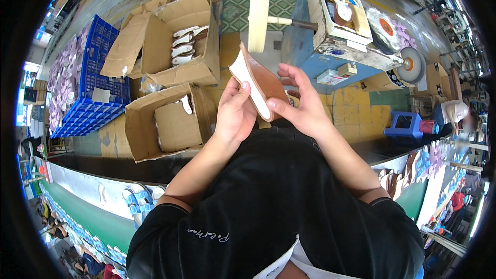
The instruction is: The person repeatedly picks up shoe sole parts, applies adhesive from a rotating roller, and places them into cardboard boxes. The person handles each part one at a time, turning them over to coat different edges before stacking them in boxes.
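Observation:
A slipper with a white face and a brown side is held up, tilted, before my body. My left hand grips it from the left, thumb pressed on the white face and its other fingers mostly hidden behind. On the opposite side, my right hand has its thumb on the lower end of the slipper. Its fingers curve loosely beside the brown side, their tips partly apart from it. Just beyond the slipper's upper end stands a pale yellow buffing wheel on a shaft.
The shaft joins a blue machine with a grey wheel at its right. An open carton holds several white slippers; a nearer carton holds one. A blue crate stands left, a blue stool right. Slipper-laden racks run behind me.

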